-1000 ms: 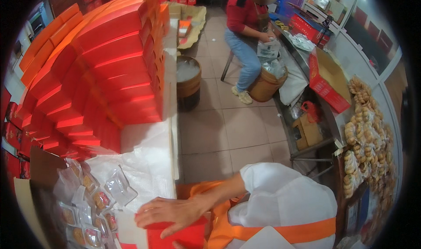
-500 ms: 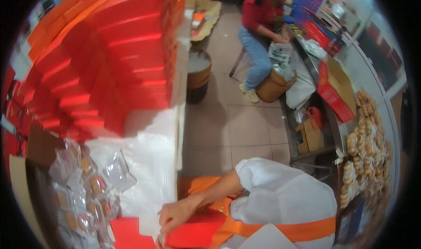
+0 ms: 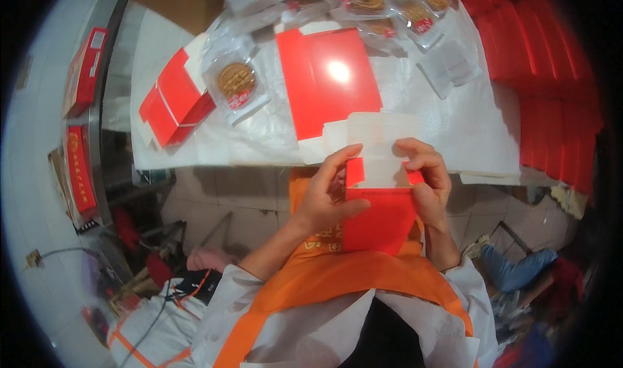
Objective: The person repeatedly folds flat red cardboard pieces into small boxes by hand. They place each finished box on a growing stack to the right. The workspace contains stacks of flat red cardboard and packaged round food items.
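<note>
In front of my orange apron I hold a red cardboard box (image 3: 379,219), its white-lined top flaps raised and its end open toward the table. My left hand (image 3: 334,193) grips the left side, thumb lying across the red front. On the opposite side, my right hand (image 3: 428,183) closes around the edge near a small red side flap. Just beyond, a flattened red box (image 3: 334,76) lies on the white-covered table (image 3: 259,144). A clear packet with a round brown pastry (image 3: 237,83) rests left of it, beside another red box (image 3: 175,102) with open flaps.
Several wrapped pastries (image 3: 366,5) are heaped at the table's far side, near a brown cardboard box (image 3: 178,1). A small pale packet (image 3: 448,66) lies at right. Tall stacks of red boxes (image 3: 538,44) stand along the right. A seated person's jeans (image 3: 519,267) show at lower right.
The view has swung from the aisle and a seated person round to the table before me. Both hands now show on the red box; earlier only one hand was plainly visible, over red cardboard.
</note>
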`<state>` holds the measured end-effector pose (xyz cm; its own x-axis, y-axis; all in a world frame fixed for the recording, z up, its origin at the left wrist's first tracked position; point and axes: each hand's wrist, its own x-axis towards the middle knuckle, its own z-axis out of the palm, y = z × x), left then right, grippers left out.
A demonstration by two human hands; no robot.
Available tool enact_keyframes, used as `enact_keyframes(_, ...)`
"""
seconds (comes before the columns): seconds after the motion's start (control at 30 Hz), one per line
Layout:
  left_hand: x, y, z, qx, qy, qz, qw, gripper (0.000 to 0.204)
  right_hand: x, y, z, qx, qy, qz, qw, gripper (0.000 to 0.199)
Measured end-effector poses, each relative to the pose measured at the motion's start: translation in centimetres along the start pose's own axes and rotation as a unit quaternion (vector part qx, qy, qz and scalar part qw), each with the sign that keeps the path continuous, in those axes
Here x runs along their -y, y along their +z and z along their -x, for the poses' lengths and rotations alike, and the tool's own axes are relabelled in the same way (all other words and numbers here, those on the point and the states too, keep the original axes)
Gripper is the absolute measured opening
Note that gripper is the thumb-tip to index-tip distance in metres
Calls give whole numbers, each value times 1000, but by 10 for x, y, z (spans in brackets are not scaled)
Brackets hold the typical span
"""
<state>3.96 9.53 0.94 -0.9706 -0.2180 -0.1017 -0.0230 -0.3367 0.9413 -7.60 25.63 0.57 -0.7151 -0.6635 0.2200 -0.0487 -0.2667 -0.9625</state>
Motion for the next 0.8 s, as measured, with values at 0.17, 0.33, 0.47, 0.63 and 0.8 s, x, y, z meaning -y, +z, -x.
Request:
enact_keyframes(0.17,-4,21,2,-18,30,19,999,70,0,-10,5,-2,11,-54,998,14)
enact_keyframes(0.33,1,7,-8,62,119,-216,967,50,-10,-25,9,41,-45,-8,998,13)
enact_keyframes(0.47,2,5,-9,-27,109,-148,983,35,-13,5,8,-101,-68,-7,993,20)
enact_keyframes(0.63,4,11,-7,-92,178,16,980,31,3,22,3,-110,89,-127,982,27)
enact_keyframes(0.8,1,0,-9,1,213,-159,964,30,-3,11,4,11,76,-69,995,28)
